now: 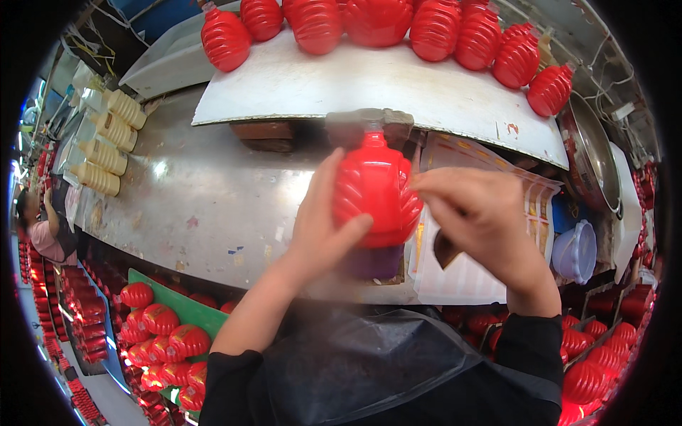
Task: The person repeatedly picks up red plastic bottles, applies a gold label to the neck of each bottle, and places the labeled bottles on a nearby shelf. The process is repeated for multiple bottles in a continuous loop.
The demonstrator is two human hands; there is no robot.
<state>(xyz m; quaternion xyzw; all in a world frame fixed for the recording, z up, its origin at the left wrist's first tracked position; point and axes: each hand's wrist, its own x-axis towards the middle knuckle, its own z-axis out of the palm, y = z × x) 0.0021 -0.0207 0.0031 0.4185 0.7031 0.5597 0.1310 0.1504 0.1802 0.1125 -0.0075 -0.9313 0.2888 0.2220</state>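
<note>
A glossy red ribbed plastic bottle [376,188] with a clear neck stands in front of me, its neck end against a grey-brown block [337,131]. My left hand [323,209] is closed round its left side, thumb across its lower front. At the bottle's right edge my right hand [472,213] is pinched shut, fingertips touching or nearly touching it. A brown pointed piece [445,250] shows under that hand; its kind is unclear. Below the bottle is a blurred purple thing [380,263]. White sheets with gold labels [497,234] lie under my right hand.
Several red bottles [316,28] line a raised white board [284,85]. Cream bottles [99,177] stand left on the metal table [213,206]. A lavender bucket [575,252] and steel basin [597,149] are right. Red bottles [160,319] fill a green-sided bin; another person [46,227] is far left.
</note>
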